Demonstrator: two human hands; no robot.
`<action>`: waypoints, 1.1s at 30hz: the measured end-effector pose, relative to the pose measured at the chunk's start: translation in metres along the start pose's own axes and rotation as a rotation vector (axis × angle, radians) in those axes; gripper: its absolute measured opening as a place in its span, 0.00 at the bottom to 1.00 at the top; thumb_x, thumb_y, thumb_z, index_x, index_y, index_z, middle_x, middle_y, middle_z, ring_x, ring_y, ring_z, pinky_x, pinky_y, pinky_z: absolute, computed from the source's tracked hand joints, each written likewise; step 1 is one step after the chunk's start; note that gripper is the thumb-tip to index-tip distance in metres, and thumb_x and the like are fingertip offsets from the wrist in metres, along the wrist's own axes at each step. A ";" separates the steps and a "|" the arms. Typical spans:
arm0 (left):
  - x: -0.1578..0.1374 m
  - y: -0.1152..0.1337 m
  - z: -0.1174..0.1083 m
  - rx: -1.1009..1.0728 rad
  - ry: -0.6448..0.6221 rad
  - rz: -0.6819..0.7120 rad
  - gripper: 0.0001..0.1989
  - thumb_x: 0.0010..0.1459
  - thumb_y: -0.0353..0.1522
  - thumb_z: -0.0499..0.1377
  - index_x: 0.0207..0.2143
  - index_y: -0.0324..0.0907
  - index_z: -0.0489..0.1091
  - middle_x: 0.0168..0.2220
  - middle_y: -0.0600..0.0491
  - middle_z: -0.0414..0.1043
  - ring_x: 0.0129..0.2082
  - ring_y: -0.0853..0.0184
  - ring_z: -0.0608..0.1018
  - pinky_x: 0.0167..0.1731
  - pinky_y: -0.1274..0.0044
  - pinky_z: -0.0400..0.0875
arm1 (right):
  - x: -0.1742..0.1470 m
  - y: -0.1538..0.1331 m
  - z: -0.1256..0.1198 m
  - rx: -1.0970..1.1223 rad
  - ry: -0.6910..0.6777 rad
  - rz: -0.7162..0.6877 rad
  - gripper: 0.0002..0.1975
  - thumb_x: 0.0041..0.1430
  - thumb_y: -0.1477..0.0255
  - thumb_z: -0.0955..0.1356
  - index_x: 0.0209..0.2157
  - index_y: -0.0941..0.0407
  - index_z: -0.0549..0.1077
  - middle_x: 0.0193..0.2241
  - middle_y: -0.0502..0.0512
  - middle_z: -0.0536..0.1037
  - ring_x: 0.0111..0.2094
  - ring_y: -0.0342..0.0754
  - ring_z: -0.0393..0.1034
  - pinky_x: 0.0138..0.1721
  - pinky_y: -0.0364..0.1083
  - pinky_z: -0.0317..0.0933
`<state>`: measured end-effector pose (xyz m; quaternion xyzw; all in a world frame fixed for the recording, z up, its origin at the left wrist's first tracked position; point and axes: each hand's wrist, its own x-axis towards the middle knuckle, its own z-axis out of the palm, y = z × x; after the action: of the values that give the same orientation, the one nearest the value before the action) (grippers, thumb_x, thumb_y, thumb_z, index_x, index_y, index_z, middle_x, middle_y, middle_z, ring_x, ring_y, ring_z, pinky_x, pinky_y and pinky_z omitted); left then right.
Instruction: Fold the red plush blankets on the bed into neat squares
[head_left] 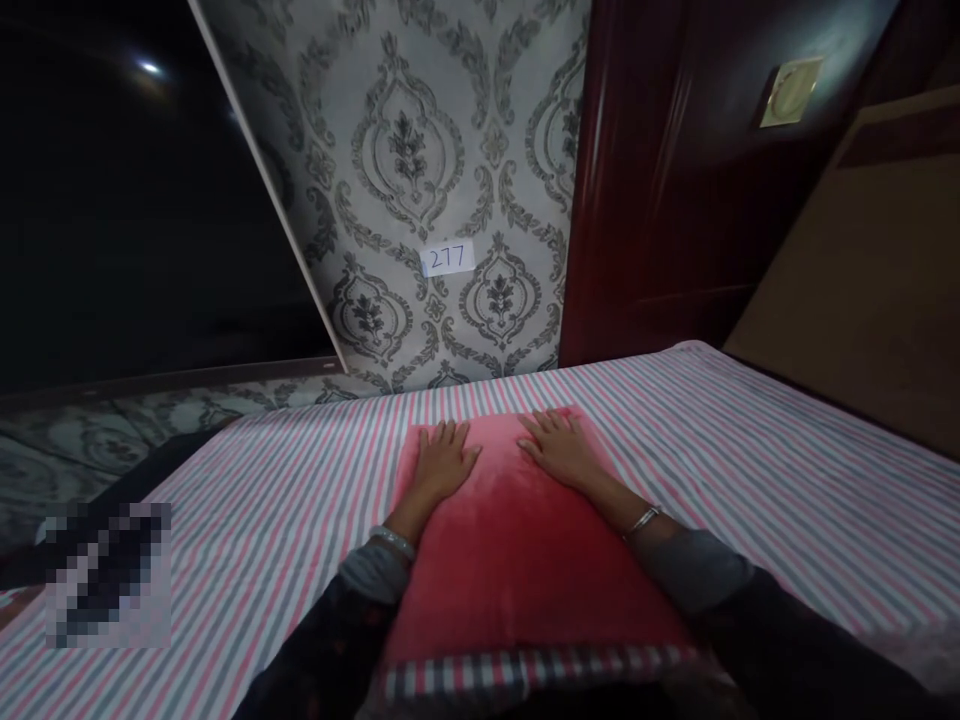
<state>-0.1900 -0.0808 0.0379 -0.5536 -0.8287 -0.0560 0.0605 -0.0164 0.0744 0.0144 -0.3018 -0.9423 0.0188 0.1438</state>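
Note:
A pink-red pillow (517, 550) lies on a bed covered with a pink, grey and white striped sheet (750, 450). My left hand (444, 458) rests flat on the pillow's far left part, fingers spread. My right hand (559, 445) lies flat on the far right part, palm down. Both wrists wear bangles and both arms are in dark sleeves. Neither hand grips anything.
A wall with grey damask wallpaper and a small paper label reading 277 (448, 258) stands behind the bed. A dark red wooden headboard or door panel (675, 180) is at the right. A dark window or mirror (135, 200) fills the left. A blurred patch sits at lower left.

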 end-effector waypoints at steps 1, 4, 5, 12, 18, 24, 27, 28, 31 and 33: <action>-0.002 -0.001 0.004 0.024 -0.004 -0.005 0.29 0.70 0.43 0.44 0.68 0.40 0.57 0.69 0.40 0.57 0.69 0.50 0.57 0.66 0.51 0.45 | -0.003 0.000 0.006 -0.030 -0.007 -0.007 0.30 0.71 0.56 0.55 0.68 0.53 0.59 0.67 0.63 0.61 0.68 0.65 0.50 0.64 0.67 0.42; -0.002 -0.006 0.010 0.037 -0.005 -0.008 0.30 0.70 0.44 0.43 0.68 0.40 0.56 0.69 0.40 0.56 0.70 0.51 0.56 0.66 0.52 0.46 | -0.006 0.004 0.014 -0.049 -0.003 -0.018 0.31 0.72 0.54 0.53 0.68 0.52 0.58 0.67 0.62 0.62 0.67 0.64 0.52 0.64 0.67 0.43; 0.000 -0.008 0.011 0.034 -0.007 -0.007 0.30 0.70 0.45 0.43 0.69 0.40 0.56 0.69 0.40 0.56 0.70 0.51 0.56 0.66 0.52 0.46 | -0.006 0.006 0.015 -0.045 -0.002 -0.020 0.31 0.72 0.54 0.52 0.68 0.52 0.58 0.66 0.62 0.62 0.67 0.64 0.52 0.64 0.67 0.44; 0.002 -0.025 0.008 0.034 -0.041 -0.133 0.33 0.70 0.46 0.40 0.69 0.37 0.54 0.70 0.38 0.53 0.71 0.50 0.53 0.66 0.51 0.45 | -0.004 0.008 0.011 -0.027 0.018 -0.009 0.29 0.72 0.56 0.53 0.67 0.54 0.60 0.66 0.62 0.63 0.66 0.63 0.53 0.63 0.66 0.46; -0.010 -0.043 0.000 -0.142 -0.025 -0.349 0.32 0.69 0.44 0.43 0.69 0.39 0.54 0.70 0.37 0.51 0.67 0.44 0.61 0.59 0.54 0.60 | -0.007 0.021 0.012 0.015 0.054 0.204 0.29 0.71 0.57 0.54 0.66 0.54 0.63 0.68 0.63 0.58 0.67 0.66 0.50 0.60 0.66 0.53; -0.022 -0.045 -0.006 -0.323 0.073 -0.484 0.30 0.67 0.39 0.49 0.66 0.35 0.57 0.56 0.32 0.71 0.61 0.44 0.68 0.58 0.56 0.60 | -0.015 0.045 0.011 0.374 -0.007 0.412 0.34 0.69 0.57 0.57 0.71 0.58 0.53 0.65 0.69 0.63 0.63 0.64 0.60 0.59 0.62 0.57; -0.020 -0.050 -0.009 -0.486 0.107 -0.539 0.32 0.64 0.38 0.55 0.67 0.34 0.57 0.59 0.33 0.69 0.64 0.46 0.66 0.60 0.60 0.58 | -0.020 0.047 0.002 0.732 0.014 0.552 0.39 0.62 0.61 0.67 0.70 0.57 0.54 0.63 0.67 0.66 0.64 0.64 0.60 0.63 0.58 0.53; -0.019 -0.052 -0.010 -0.554 0.117 -0.567 0.34 0.63 0.38 0.57 0.67 0.34 0.55 0.61 0.34 0.67 0.64 0.48 0.66 0.61 0.63 0.59 | -0.022 0.047 -0.001 0.841 0.039 0.595 0.40 0.60 0.62 0.69 0.70 0.57 0.55 0.63 0.66 0.66 0.63 0.63 0.60 0.63 0.56 0.53; -0.016 -0.061 -0.014 -0.784 0.131 -0.670 0.42 0.58 0.39 0.63 0.69 0.33 0.50 0.63 0.34 0.65 0.62 0.52 0.70 0.56 0.71 0.67 | -0.027 0.050 -0.008 1.030 0.077 0.682 0.44 0.56 0.62 0.71 0.70 0.57 0.54 0.62 0.65 0.68 0.59 0.59 0.67 0.58 0.52 0.61; -0.017 -0.067 -0.017 -0.949 0.109 -0.722 0.44 0.56 0.41 0.66 0.67 0.30 0.53 0.58 0.34 0.70 0.56 0.52 0.76 0.48 0.72 0.73 | -0.030 0.054 -0.010 1.102 0.067 0.726 0.45 0.56 0.59 0.71 0.70 0.59 0.53 0.59 0.67 0.71 0.52 0.57 0.73 0.50 0.51 0.68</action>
<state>-0.2445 -0.1243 0.0502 -0.2001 -0.8445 -0.4655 -0.1736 0.0405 0.1003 0.0100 -0.4828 -0.6283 0.5362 0.2910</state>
